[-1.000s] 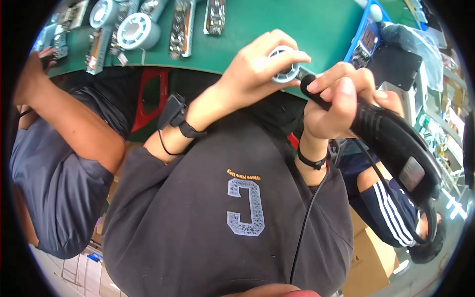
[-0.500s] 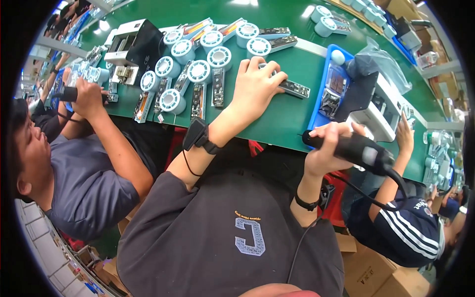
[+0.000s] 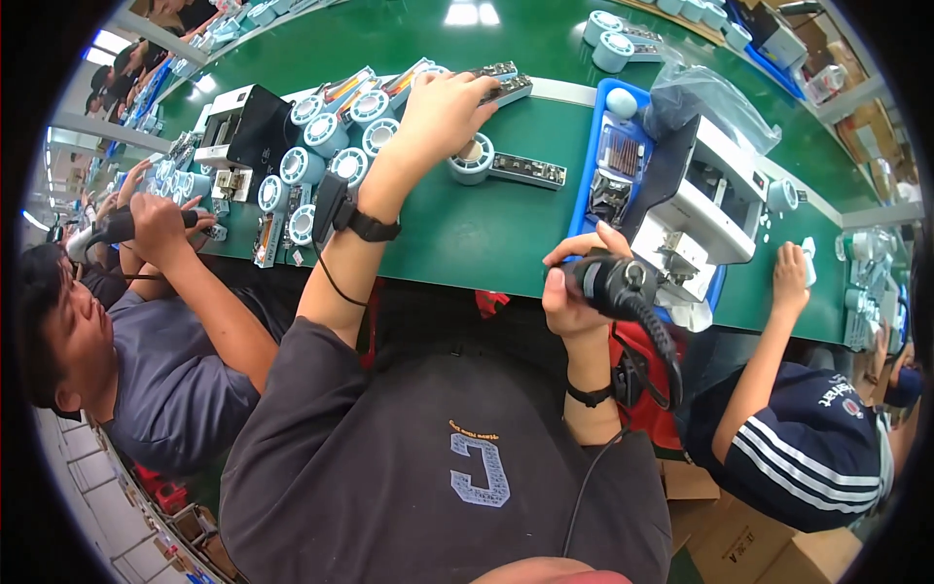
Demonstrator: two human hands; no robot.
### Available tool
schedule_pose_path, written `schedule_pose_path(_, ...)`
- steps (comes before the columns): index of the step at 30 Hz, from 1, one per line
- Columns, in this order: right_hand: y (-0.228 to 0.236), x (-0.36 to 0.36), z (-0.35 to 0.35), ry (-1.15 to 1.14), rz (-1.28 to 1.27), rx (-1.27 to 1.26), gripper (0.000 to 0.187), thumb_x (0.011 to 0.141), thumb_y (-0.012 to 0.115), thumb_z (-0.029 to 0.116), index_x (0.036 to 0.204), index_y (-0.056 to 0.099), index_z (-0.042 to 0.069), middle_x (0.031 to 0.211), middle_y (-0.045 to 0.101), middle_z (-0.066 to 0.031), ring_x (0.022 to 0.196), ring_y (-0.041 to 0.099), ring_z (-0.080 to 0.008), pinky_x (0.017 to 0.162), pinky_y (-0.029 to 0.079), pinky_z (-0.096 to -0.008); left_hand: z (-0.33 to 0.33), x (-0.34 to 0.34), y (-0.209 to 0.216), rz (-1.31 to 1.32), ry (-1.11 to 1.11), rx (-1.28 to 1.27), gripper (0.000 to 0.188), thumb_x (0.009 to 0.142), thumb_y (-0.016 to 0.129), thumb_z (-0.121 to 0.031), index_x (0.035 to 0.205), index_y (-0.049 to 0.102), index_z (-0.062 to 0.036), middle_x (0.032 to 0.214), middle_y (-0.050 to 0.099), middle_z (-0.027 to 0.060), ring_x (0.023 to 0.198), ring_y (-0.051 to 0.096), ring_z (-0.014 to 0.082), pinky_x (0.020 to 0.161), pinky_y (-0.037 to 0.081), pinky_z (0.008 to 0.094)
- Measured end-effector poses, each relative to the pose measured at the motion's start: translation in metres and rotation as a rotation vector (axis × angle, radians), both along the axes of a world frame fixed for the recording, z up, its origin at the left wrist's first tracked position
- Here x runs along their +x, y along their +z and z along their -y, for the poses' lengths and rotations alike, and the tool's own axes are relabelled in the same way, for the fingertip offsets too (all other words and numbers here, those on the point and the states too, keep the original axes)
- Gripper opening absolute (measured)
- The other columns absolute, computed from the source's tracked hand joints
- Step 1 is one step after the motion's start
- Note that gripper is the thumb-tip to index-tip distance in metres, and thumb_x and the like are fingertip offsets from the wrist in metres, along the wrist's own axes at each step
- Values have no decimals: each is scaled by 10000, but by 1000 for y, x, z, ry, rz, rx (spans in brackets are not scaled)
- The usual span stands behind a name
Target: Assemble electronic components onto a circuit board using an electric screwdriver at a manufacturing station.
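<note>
My left hand reaches to the back of a cluster of light-blue handheld fans. Its fingers curl down over the round head of one fan, whose handle with an exposed circuit board sticks out to the right; the palm hides the grip in part. Closer to me, a single fan lies by itself, its open handle pointing right. My right hand is closed around a black electric screwdriver with a thick cable, held above the table's front edge.
To the right, a blue tray holds small metal parts, a white ball and a white-and-black machine. A clear plastic bag lies behind it. Co-workers sit on both sides; the left one holds a screwdriver. Two fans lie farther back.
My left hand has left the single fan and moved left and back onto the cluster. My right hand has shifted left with the screwdriver, which has turned. The whole view has shifted.
</note>
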State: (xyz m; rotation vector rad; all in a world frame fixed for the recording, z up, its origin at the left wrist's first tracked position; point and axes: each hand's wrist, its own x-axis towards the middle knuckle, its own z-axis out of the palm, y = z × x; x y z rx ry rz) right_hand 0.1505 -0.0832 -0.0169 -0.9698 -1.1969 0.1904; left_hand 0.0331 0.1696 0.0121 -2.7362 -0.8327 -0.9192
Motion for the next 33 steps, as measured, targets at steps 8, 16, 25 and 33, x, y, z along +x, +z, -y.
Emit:
schedule_pose_path(8,3,1,5,-236,-53,104,633,935,617,190,1423,319,-82,722,616,-109,553,574,-171,582,484,-278,-12,14,20,-123,-161,-158,203,878,734,-159,1066,720,-83,945,744,102,924,708,320,796,536,418)
schedule_pose_path(16,98,78,69,-621,-136,587,652,980,415,401,1451,232,-11,617,504,-145,374,455,-235,403,486,-327,122,-40,73,269,-289,-54,257,798,770,-16,1047,745,-76,1000,734,61,903,672,299,818,511,387)
schedule_pose_path(25,88,106,33,-573,-27,254,570,956,454,290,1357,277,-73,577,519,-141,339,453,-220,353,458,-320,148,-72,8,-174,-324,-355,277,774,798,-43,1045,745,-65,1088,705,60,968,648,273,863,488,391)
schedule_pose_path(33,74,107,19,-536,151,216,547,910,525,121,1349,262,-70,575,553,-164,359,487,-217,381,491,-317,143,-76,-13,-43,-310,-346,289,779,815,-99,1060,748,-104,1031,684,14,911,639,227,822,485,372)
